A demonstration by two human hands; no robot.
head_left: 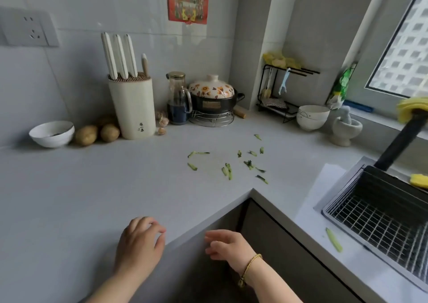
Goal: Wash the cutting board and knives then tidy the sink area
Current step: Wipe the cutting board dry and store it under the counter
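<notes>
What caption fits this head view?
Empty left hand and right hand at the grey countertop; green vegetable scraps scattered near the steel sink.

The scene is lit by soft daylight admitted through the window [403, 48] at the right, where the view outside is washed out. The grey countertop [92, 187] is evenly, rather dimly lit, and only faint shadows are cast beside the white bowl [52, 139] and knife block [132, 108]. Straight lines are bowed near the edges by the wide lens. Fine detail is softened throughout.
</notes>
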